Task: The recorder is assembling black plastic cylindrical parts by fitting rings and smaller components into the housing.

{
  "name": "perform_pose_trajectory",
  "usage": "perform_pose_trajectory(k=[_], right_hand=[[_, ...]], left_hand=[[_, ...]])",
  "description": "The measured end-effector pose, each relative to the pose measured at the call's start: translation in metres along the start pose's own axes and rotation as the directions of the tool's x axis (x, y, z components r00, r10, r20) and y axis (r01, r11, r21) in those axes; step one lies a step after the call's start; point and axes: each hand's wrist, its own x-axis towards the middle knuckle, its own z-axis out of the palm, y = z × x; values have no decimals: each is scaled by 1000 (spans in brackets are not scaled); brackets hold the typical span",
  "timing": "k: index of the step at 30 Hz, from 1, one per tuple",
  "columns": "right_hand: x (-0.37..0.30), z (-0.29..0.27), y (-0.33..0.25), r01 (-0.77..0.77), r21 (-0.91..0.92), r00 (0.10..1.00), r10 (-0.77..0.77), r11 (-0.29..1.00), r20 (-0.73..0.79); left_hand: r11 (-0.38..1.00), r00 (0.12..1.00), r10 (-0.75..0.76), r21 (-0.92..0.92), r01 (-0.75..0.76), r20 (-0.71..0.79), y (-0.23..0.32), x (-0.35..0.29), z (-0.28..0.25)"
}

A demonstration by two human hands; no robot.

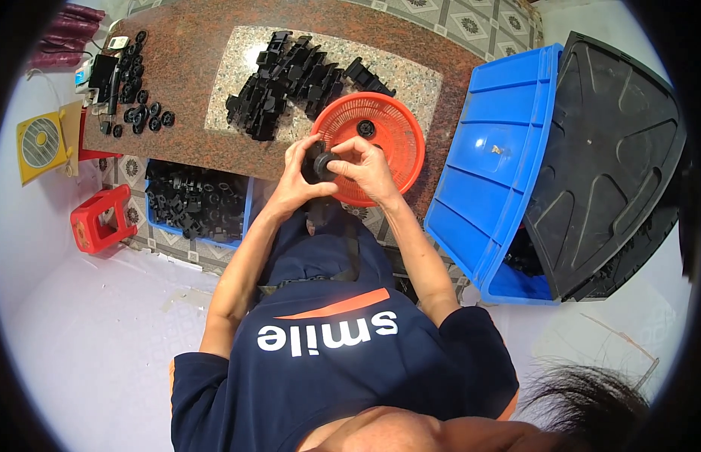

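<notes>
In front of my body, at the table's near edge, both hands meet over small round black parts. My right hand (371, 173) pinches a black wheel (324, 166) between thumb and fingers. Curled around a dark round part (311, 163) right beside that wheel is my left hand (294, 187); its fingers partly cover the part, and I cannot tell whether the two pieces are joined. A red plastic basket (412, 128) stands behind and beside my right hand. Another black wheel (366, 129) lies inside it.
Black plastic parts (271, 94) are heaped on the speckled table (188, 75). Loose black wheels (142, 113) lie at its left. Below are a blue crate (241, 239) of black parts and a red stool (102, 222). A blue bin (493, 151) and dark lid (606, 166) stand right.
</notes>
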Motion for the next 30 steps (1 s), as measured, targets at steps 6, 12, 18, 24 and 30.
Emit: perform_pose_trajectory(k=[6, 12, 18, 24, 30], right_hand=[[-8, -1, 33, -228, 15, 964, 224, 974, 144], [-20, 13, 43, -166, 192, 970, 126, 967, 207], [36, -50, 91, -155, -291, 988, 143, 944, -64], [94, -101, 120, -243, -970, 926, -295, 14, -236], [74, -73, 74, -393, -886, 860, -242, 245, -448]], left_hand=[[869, 955, -211, -407, 282, 211, -23, -24, -2], [942, 982, -35, -321, 94, 186, -34, -29, -1], [840, 952, -250, -450, 304, 177, -29, -18, 13], [706, 906, -405, -672, 224, -123, -22, 12, 8], [719, 881, -392, -685, 115, -264, -29, 25, 2]])
